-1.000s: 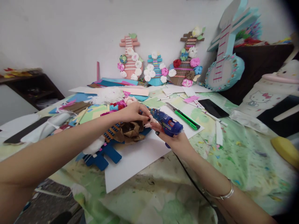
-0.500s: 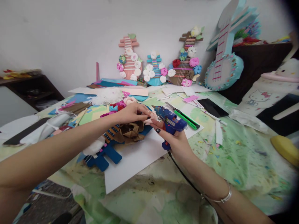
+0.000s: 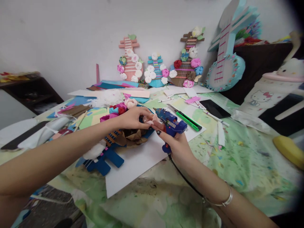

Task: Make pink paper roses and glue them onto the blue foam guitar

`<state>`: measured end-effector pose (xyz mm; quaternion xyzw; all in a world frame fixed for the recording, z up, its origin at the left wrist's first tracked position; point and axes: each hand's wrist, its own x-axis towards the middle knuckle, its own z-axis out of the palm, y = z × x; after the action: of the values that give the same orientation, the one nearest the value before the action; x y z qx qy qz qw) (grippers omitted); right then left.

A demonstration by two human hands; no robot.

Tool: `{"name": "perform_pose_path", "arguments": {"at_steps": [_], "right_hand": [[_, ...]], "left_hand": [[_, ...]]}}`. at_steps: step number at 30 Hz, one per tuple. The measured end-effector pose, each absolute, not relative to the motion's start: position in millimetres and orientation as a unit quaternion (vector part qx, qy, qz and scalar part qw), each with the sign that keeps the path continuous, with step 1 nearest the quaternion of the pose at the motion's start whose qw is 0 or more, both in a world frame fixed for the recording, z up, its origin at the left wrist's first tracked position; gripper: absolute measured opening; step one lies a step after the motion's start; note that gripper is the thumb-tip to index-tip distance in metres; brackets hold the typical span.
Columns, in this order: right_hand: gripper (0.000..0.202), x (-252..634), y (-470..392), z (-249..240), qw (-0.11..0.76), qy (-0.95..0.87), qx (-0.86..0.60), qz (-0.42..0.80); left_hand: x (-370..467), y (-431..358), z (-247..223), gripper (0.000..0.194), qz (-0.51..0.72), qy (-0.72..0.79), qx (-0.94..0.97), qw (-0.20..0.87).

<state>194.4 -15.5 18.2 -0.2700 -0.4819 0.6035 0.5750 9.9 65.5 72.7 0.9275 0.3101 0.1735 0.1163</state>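
Note:
My right hand point(image 3: 174, 142) is wrapped round a blue glue gun point(image 3: 174, 123), its thumb and a finger also reaching the pale pink paper piece point(image 3: 152, 119). Fingers of my left hand point(image 3: 136, 117) pinch that same paper from the left. Below my left hand lies a dark blue lute-shaped board point(image 3: 114, 157) with brown strips and strings. It bears a crumpled brown paper flower point(image 3: 133, 136), a white flower point(image 3: 95, 151) and several coloured ones behind my wrist. White card point(image 3: 137, 167) lies partly under the board.
A green cutter point(image 3: 188, 120) and a black phone point(image 3: 215, 108) lie at the right. Several decorated lutes point(image 3: 155, 71) lean on the wall. A lidded cup point(image 3: 263, 95) and a yellow object point(image 3: 288, 150) stand far right. The gun's black cord point(image 3: 185, 178) hangs toward me.
My left hand's fingers have opened wider around the pink paper, and its thumb now shows below. The glue gun remains in my right hand. The view has shifted slightly.

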Motion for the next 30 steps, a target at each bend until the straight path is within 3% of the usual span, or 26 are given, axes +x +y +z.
{"name": "perform_pose_path", "arguments": {"at_steps": [9,19,30], "right_hand": [[0.026,222,-28,33,0.552,-0.482,-0.330,0.595],[0.016,255,-32,34,0.387,-0.563,-0.526,0.506],[0.015,231,-23,20,0.367,-0.541,-0.498,0.569]], "left_hand": [[5,71,67,0.028,0.189,0.302,0.919,0.168],[2,75,66,0.023,0.206,0.363,0.889,0.189],[0,74,62,0.021,0.214,0.393,0.872,0.199]]}}
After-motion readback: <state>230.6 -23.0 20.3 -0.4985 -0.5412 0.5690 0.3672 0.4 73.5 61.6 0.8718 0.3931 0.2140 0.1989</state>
